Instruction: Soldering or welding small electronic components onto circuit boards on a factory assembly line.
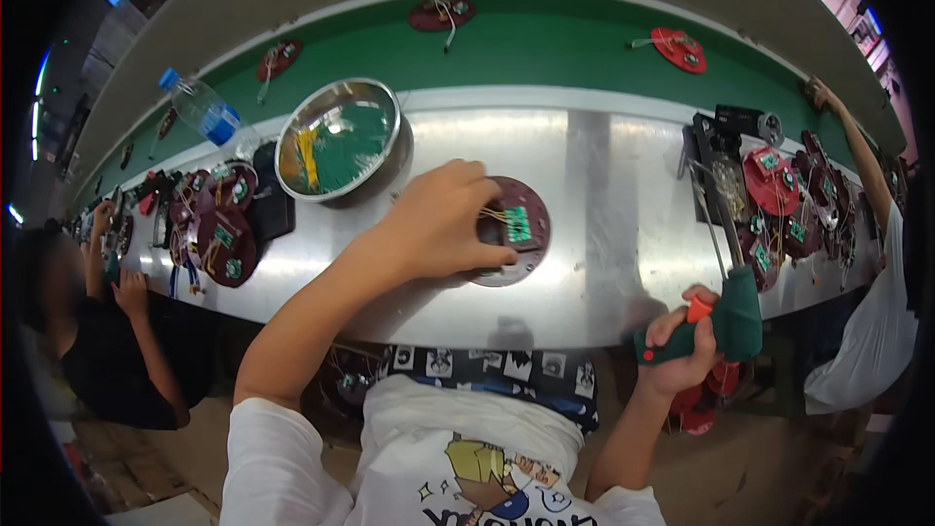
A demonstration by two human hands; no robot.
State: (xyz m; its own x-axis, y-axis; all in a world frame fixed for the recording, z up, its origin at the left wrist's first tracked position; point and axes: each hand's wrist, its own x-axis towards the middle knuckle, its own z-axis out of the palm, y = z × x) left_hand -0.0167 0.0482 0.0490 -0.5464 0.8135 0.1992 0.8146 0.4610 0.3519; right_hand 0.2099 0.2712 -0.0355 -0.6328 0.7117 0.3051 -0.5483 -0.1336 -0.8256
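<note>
My left hand point(443, 219) lies over a dark red round disc point(534, 251) on the metal bench, thumb and fingers gripping it. A small green circuit board point(518, 224) with thin pale wires sits on the disc. Part of the disc is covered by the fingers. Near the bench's front edge on the right, my right hand point(687, 349) is wrapped around the handle of a green soldering gun point(742, 317) with a red trigger. Its thin metal tip points up and away, apart from the disc.
A steel bowl point(397, 136) holding yellow wires stands behind my left hand, beside a clear bottle point(203, 109). Dark red discs point(219, 234) pile up at left, with more point(774, 180) at right. People work on both sides. Several discs rest on the green strip point(545, 54) behind.
</note>
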